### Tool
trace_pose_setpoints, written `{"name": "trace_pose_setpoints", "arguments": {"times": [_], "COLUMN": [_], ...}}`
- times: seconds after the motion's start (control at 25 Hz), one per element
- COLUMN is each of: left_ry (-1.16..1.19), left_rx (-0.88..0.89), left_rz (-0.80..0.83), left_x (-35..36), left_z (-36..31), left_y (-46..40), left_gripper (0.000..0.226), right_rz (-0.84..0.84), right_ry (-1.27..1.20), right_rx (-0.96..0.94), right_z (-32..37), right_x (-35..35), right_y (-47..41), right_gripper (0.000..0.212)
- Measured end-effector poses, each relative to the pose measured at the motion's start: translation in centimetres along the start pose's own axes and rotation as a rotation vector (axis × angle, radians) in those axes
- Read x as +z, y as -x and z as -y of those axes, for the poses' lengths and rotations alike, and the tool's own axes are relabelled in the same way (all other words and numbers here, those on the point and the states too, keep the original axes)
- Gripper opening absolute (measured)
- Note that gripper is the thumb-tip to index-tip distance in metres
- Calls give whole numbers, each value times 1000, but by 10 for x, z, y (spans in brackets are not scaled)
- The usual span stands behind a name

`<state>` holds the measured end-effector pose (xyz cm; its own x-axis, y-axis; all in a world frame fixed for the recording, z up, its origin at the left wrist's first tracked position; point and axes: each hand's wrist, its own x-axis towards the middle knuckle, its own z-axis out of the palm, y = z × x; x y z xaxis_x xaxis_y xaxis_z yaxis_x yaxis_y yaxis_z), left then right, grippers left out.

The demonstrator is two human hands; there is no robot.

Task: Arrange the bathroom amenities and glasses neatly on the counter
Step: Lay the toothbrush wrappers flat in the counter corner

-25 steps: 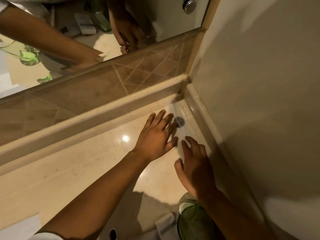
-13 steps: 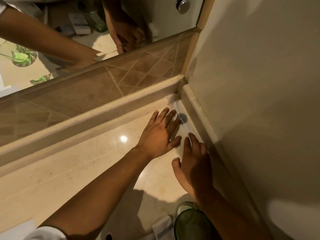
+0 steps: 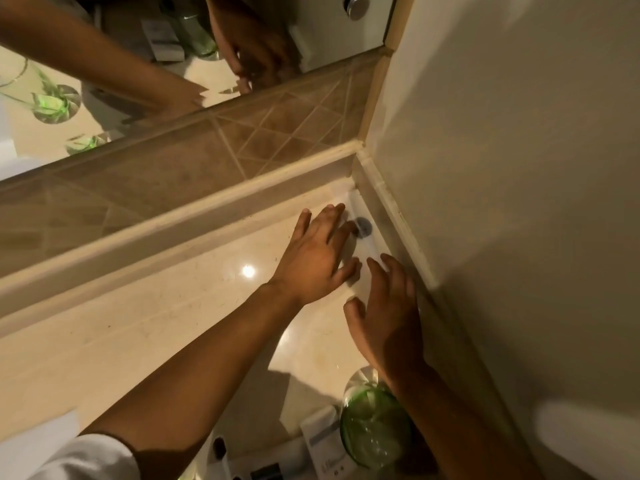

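Left hand: the left hand [image 3: 317,259] lies flat with fingers spread on the tabletop [image 3: 145,327], close to the back corner; its grip is wide open and holds nothing.
Right hand: the right hand [image 3: 388,317] hovers or rests just beside the left, along the side wall [image 3: 502,168]; fingers loosely spread, nothing in its grip.
Flat item: between the two hands lies something pale and flat, a packet [image 3: 362,251] or sheet with a dark round mark [image 3: 363,226] on it, pushed up against the wall's skirting. I cannot tell what it is; both hands look to be squaring it into the corner.
Glass: a green glass [image 3: 375,431] stands near the front edge, under the right forearm, well apart from the corner.
Boxes: small white amenity boxes [image 3: 323,445] sit just beside the glass, toward the left, and a darker small item [image 3: 219,448] lies further left at the frame's bottom.
Mirror: the mirror [image 3: 104,109] above the tile band reflects both arms, another green glass and more boxes; where those stand on the tabletop I cannot place.
Progress: early, by my judgement. One flat piece is being set in the corner; the glass and boxes by the front edge look yet unplaced, and most of the tabletop is bare.
Writing: the nearest box carries faint print and a grey stripe, too blurred to read; no brand legible anywhere.
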<state>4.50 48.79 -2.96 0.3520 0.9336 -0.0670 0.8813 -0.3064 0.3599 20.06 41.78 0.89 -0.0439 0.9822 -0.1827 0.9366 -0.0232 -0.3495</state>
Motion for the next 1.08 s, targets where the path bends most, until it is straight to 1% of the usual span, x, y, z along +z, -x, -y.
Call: {"name": "trace_pose_setpoints", "arguments": {"times": [0.04, 0.12, 0.2, 0.28, 0.4, 0.52, 0.6, 0.64, 0.72, 0.76, 0.84, 0.88, 0.92, 1.0, 1.04, 1.08], "left_ry": [13, 120, 262, 347, 402, 435, 464, 479, 581, 665, 788, 833, 924, 1266, 1428, 1535], "left_rx": [-9, -56, -167, -311, -478, -586, -649, -652, -608, -604, -672, -738, -822, -1024, -1100, -1120], "left_rz": [-37, -144, -216, -255, -264, -241, -219, -192, -92, -23, 81, 94, 97, 72, 69, 67], "left_x": [-7, -25, -38, -44, -33, -16, -4, 3, 19, 26, 42, 51, 59, 69, 73, 74], "left_z": [-3, -14, -30, -49, -78, -112, -136, -149, -175, -187, -204, -209, -212, -215, -216, -218], "left_y": [6, 32, 71, 117, 187, 258, 297, 310, 326, 330, 331, 328, 325, 319, 318, 318], "left_gripper": [60, 42, 26, 16, 15, 16, 17, 17, 16, 16, 26, 30, 33, 39, 34, 23], "right_rz": [-45, -116, -148, -94, -41, 0, 100, 162, 248, 263, 261, 250, 245, 268, 295, 326], "right_ry": [-63, -205, -295, -310, -286, -293, -312, -290, -226, -227, -267, -293, -339, -480, -542, -581], "right_rx": [-20, -84, -115, -61, -20, 77, 142, 162, 190, 211, 270, 301, 338, 436, 484, 510], "right_z": [-4, -14, -25, -37, -63, -86, -97, -101, -101, -99, -91, -87, -84, -78, -75, -72], "right_x": [-4, -12, -25, -37, -45, -39, -25, -16, 2, 9, 17, 20, 21, 22, 23, 24], "right_y": [3, 18, 40, 64, 105, 158, 194, 209, 237, 249, 265, 269, 271, 273, 274, 277], "right_gripper": [58, 44, 33, 25, 8, 10, 10, 11, 14, 15, 15, 15, 16, 27, 34, 38]}}
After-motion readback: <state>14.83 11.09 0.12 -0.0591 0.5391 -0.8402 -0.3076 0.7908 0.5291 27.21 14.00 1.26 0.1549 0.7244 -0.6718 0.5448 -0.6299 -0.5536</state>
